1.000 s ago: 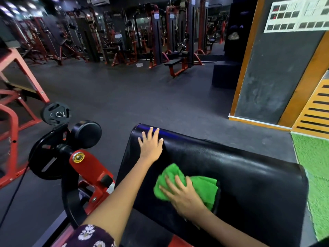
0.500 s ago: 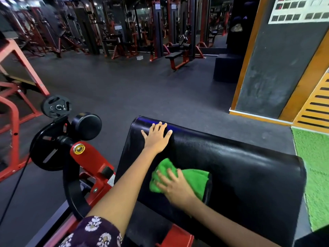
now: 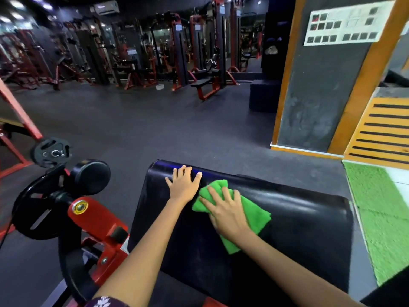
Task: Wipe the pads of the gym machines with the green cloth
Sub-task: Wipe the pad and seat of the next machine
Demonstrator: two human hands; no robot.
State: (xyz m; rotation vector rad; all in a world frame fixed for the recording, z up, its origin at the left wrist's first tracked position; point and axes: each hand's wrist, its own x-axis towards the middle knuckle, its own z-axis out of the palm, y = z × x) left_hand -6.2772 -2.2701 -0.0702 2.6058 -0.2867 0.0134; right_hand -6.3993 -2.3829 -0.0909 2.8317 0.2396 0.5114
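A wide black pad (image 3: 298, 222) of a gym machine slopes in front of me. The green cloth (image 3: 254, 216) lies bunched on its upper left part. My right hand (image 3: 225, 209) presses flat on the cloth with fingers spread. My left hand (image 3: 183, 185) rests flat on the pad's top left edge, right beside the cloth, fingers straight.
A red machine arm (image 3: 97, 220) with a black weight plate (image 3: 33, 209) and a round roller pad (image 3: 90, 177) stands at the left. A grey and orange pillar (image 3: 321, 85) and green turf (image 3: 380, 213) lie at the right. Dark floor and more machines (image 3: 208, 85) are beyond.
My right hand has slid the green cloth up the pad toward its top edge, close to my left hand. The left hand stays at the pad's top left.
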